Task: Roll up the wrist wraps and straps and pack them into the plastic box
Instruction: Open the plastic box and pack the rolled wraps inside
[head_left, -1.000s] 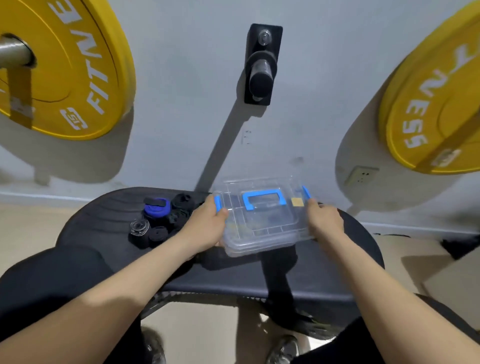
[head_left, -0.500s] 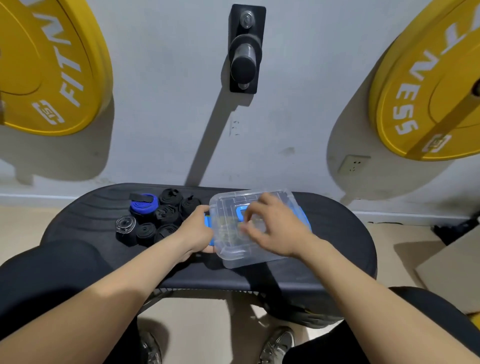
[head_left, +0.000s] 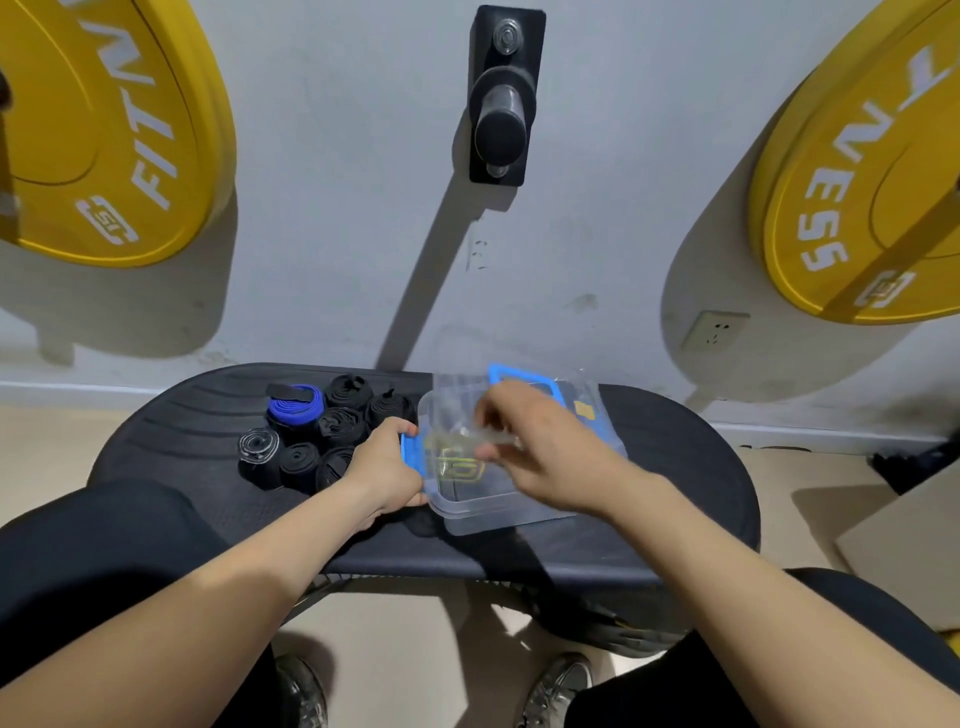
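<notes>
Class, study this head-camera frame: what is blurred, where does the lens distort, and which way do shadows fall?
Head view: the right hand and the clear lid it holds are motion-smeared; the left hand and rolled wraps are sharp; the yellow plates stretch at the edges; the shadow of the wall peg falls down-left, so light likely comes from upper right.

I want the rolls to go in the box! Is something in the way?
Yes. The clear lid hangs tilted over the plastic box, gripped by the right hand. The left hand holds the box's side, right between it and the rolled wraps.
</notes>
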